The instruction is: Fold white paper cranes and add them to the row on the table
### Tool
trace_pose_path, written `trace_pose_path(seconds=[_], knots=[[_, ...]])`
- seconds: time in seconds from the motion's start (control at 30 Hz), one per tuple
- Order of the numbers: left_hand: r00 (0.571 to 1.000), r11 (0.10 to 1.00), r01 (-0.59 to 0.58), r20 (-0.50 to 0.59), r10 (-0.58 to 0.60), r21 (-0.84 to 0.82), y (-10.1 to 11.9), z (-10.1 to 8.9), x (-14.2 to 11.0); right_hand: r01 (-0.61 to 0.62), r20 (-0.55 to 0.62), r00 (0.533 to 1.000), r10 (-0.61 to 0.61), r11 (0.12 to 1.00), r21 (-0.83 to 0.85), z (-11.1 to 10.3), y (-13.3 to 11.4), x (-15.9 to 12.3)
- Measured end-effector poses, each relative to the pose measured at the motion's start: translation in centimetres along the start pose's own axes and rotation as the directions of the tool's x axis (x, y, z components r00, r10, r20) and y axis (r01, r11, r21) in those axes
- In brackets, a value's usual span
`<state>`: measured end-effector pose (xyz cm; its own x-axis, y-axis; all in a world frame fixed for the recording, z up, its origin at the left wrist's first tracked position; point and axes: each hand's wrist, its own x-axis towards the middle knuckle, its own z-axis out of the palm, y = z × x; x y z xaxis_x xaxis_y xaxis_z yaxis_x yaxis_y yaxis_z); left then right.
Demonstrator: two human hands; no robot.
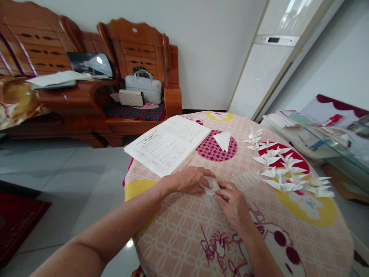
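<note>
The left hand [188, 181] and right hand [233, 202] pinch a folded white paper [213, 184] over the worktop [175, 227], between printed sheets [170, 143] and a cluster of paper cranes [284, 186].

Single head-worn view, forward and down over a nearby table [178, 227]

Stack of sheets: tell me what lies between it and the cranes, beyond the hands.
A folded paper triangle lies between the stack and the cranes, on the tablecloth, as the head view shows.
</note>
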<state>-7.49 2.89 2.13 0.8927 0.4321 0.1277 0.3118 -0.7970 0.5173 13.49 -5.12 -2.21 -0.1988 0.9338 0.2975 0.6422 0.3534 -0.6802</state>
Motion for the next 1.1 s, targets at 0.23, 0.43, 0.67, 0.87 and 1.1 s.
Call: trace_pose_path(seconds=[0.23,0.43,0.67,0.87,1.1], knots=[[0.993,0.989,-0.014,-0.117,-0.003,-0.150,-0.9,0.4,-0.7,0.018,0.000,1.000,-0.018,0.998,-0.058,-0.5,-0.6,0.0],[0.987,0.988,-0.071,-0.155,0.049,-0.137,-0.4,0.5,-0.7,0.107,-0.007,0.994,-0.111,0.975,-0.193,-0.2,-1.0,-0.2],[0.978,0.990,-0.074,-0.205,0.049,-0.120,-1.1,0.7,-1.1,0.124,-0.012,0.991,-0.131,0.962,-0.242,0.1,-0.6,-0.3],[0.986,0.993,-0.062,-0.160,0.045,-0.103,-1.4,0.7,-1.1,0.136,-0.043,0.987,-0.152,0.956,-0.258,0.1,-0.5,-0.5],[0.987,0.995,-0.089,-0.137,0.082,-0.045,-0.8,0.8,-0.8,0.158,0.022,0.987,-0.158,0.946,-0.285,-0.1,-1.0,-0.4]])
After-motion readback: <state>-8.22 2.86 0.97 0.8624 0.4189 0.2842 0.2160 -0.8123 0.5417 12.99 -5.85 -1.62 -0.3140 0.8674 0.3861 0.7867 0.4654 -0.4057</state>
